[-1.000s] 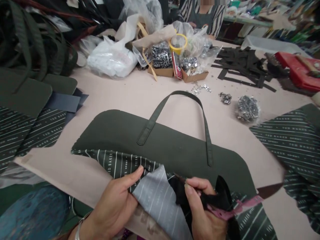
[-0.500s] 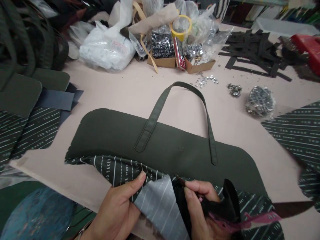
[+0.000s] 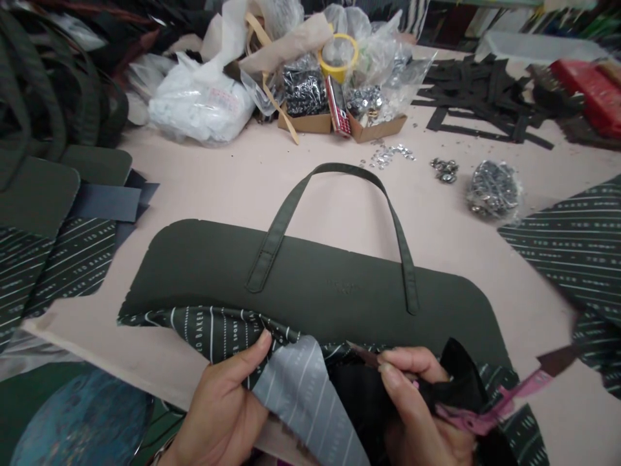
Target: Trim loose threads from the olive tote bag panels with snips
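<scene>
A dark green panel [image 3: 310, 285] lies across the table, its strap handle [image 3: 339, 169] arching beyond its far edge. Printed lining fabric [image 3: 218, 333] runs along the panel's near edge, with a grey underside flap [image 3: 310, 395] folded over. My left hand [image 3: 230, 395] pinches the lining, thumb on top. In my right hand [image 3: 417, 395] is a thin pointed blade [image 3: 363, 355], its tip by the lining's edge. Pink-handled scissors [image 3: 490, 408] also stick out from the right hand. Black material [image 3: 359, 395] hangs between the hands.
Plastic bags [image 3: 201, 100], a yellow tape roll [image 3: 338, 57] and a red phone [image 3: 338, 107] sit at the back. Metal studs [image 3: 444, 169] and a bagged bundle [image 3: 493, 191] lie right, near black strips [image 3: 490, 97]. More panels [image 3: 39, 194] are stacked left; a blue stool [image 3: 82, 417] stands below.
My right hand and its blade have shifted right, away from my left hand, and the scissors have tilted upward. The panel and left hand appear slightly further left in view.
</scene>
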Demonstrator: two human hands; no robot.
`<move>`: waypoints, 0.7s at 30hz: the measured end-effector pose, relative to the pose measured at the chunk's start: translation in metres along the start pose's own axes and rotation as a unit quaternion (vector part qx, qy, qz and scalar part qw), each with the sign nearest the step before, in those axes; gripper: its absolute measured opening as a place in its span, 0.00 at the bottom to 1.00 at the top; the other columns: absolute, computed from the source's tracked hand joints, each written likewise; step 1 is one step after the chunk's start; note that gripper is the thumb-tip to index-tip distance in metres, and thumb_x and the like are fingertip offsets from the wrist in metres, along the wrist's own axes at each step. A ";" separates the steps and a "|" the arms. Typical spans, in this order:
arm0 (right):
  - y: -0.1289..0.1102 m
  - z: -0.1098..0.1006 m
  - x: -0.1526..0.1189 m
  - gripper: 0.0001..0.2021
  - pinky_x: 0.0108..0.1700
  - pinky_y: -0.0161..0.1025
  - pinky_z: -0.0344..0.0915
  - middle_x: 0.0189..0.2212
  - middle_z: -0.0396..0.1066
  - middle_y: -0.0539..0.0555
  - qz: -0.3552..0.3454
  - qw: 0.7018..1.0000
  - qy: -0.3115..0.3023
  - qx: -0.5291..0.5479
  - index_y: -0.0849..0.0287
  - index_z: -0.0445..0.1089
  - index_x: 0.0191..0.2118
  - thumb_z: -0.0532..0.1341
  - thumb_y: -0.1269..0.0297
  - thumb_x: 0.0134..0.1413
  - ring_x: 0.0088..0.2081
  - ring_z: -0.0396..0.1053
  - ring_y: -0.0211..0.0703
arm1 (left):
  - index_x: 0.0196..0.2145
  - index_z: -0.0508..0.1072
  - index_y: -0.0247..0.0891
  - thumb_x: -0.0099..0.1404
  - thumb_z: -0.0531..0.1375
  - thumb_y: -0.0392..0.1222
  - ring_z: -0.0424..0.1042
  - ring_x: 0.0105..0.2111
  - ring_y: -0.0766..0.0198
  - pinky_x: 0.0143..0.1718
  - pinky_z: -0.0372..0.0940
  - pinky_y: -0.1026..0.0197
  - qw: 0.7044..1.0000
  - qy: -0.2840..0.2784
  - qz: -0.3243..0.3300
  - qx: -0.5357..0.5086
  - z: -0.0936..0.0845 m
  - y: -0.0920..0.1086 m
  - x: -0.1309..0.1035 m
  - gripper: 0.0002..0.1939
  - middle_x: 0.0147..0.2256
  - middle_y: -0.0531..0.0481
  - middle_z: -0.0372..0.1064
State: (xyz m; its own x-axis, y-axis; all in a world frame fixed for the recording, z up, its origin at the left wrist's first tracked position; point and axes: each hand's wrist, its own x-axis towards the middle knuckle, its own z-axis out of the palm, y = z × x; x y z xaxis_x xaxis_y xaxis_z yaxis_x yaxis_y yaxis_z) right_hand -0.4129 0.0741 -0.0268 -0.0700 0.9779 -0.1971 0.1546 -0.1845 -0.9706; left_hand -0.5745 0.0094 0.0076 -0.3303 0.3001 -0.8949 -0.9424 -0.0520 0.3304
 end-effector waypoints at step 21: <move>-0.014 0.017 -0.005 0.04 0.38 0.37 0.58 0.29 0.72 0.46 -0.063 0.994 -0.007 -0.095 0.51 0.73 0.31 0.64 0.60 0.57 0.32 0.65 0.41 | 0.38 0.82 0.28 0.63 0.61 0.25 0.80 0.43 0.49 0.55 0.72 0.48 0.999 0.030 -0.008 -0.036 0.002 0.002 -0.002 0.10 0.38 0.40 0.81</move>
State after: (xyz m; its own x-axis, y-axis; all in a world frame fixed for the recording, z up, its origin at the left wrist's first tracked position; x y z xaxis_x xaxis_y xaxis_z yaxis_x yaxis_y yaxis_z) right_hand -0.4311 0.0699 -0.0146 -0.1142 0.9903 -0.0795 0.3262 -0.0382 -0.9445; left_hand -0.5759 0.0107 0.0110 -0.3160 0.2431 -0.9171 -0.9481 -0.1163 0.2959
